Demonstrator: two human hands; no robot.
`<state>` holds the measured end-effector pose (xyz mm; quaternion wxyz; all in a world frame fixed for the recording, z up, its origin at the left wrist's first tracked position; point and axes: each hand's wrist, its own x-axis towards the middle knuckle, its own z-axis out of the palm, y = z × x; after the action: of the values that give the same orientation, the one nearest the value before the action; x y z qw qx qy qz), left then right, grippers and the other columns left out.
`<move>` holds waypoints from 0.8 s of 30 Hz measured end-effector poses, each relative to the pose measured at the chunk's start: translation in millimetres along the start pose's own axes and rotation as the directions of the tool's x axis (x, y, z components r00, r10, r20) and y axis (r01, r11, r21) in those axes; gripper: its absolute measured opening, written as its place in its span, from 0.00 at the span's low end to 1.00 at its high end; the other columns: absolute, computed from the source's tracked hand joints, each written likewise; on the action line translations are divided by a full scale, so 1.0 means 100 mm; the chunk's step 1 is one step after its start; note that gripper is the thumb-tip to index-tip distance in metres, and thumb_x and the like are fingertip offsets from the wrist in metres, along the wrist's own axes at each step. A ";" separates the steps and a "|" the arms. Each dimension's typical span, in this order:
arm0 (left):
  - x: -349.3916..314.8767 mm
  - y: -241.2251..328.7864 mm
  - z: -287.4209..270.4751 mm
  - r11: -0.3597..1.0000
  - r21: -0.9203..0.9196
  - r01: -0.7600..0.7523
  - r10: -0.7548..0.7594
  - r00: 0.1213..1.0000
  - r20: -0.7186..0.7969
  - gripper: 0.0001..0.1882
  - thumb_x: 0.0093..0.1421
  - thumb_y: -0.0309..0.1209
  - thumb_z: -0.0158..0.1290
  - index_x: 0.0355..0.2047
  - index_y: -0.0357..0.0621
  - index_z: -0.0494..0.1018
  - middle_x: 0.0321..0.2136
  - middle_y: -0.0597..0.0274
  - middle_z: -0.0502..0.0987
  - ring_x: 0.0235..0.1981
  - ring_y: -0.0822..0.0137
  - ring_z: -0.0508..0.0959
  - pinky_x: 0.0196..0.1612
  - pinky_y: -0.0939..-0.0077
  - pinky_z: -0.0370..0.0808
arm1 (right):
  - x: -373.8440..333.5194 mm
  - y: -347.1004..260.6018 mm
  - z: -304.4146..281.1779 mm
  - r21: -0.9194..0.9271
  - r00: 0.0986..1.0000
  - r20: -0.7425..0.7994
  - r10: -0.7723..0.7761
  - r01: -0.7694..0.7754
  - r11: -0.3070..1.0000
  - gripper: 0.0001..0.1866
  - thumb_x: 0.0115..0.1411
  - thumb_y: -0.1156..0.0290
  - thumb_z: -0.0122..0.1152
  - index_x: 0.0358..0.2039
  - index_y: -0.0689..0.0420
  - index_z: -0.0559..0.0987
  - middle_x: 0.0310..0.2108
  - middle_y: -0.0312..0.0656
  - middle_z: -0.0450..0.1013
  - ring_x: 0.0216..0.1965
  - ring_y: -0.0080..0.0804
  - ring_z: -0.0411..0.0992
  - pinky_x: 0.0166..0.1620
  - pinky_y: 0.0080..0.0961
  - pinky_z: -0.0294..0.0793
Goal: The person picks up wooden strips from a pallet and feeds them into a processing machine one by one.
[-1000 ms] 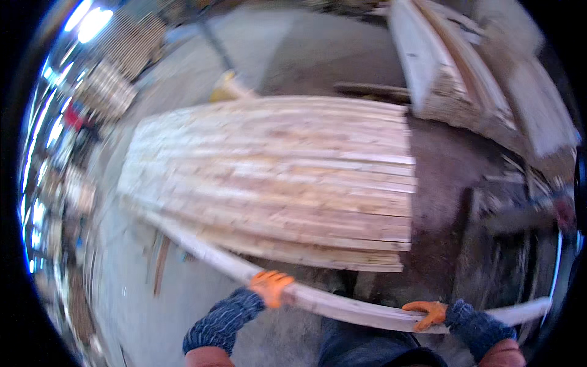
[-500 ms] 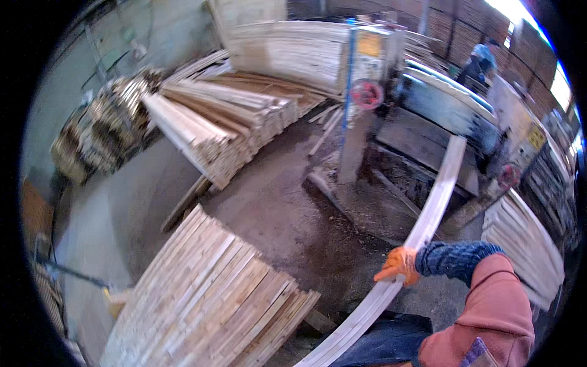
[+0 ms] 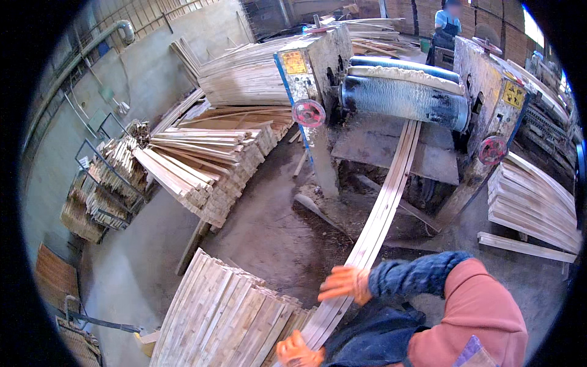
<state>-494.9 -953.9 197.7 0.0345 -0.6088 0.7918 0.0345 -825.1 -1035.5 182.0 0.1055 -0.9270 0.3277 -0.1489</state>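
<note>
A long, thin bundle of pale wooden strips (image 3: 382,214) runs from near my body up to the dark roller (image 3: 403,101) of a big machine (image 3: 309,67). My right hand (image 3: 344,284), in an orange glove with a blue sleeve, grips the strips at their left edge near the lower end. My left hand (image 3: 296,352), also in an orange glove, holds the very end of the strips at the bottom edge of the view. The far end of the strips lies on the machine's feed table (image 3: 440,159) under the roller.
A flat stack of boards (image 3: 226,315) lies at lower left beside my left hand. More plank piles stand at left (image 3: 202,168) and right (image 3: 538,205). Red handwheels (image 3: 307,113) flank the machine. Another person (image 3: 446,24) stands behind it. Sawdust covers the concrete floor (image 3: 275,232).
My view has swung from the board stack to the machine. The strips have moved forward to the roller, and my left hand is back in view at the strips' end.
</note>
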 end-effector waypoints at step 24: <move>-0.49 -0.48 -0.39 0.974 0.117 0.194 -0.217 0.946 0.240 0.49 0.44 0.55 0.69 0.63 0.44 0.68 0.51 0.45 0.77 0.54 0.43 0.75 0.60 0.46 0.70 | -0.64 0.50 -0.39 -0.147 0.933 -0.079 0.352 -0.360 0.921 0.58 0.31 0.72 0.73 0.70 0.43 0.66 0.67 0.43 0.67 0.70 0.48 0.61 0.72 0.47 0.60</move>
<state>-436.3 -923.4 240.5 0.1662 -0.6764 0.7140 0.0711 -915.4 -1036.5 190.7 0.0482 -0.8534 0.5040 -0.1241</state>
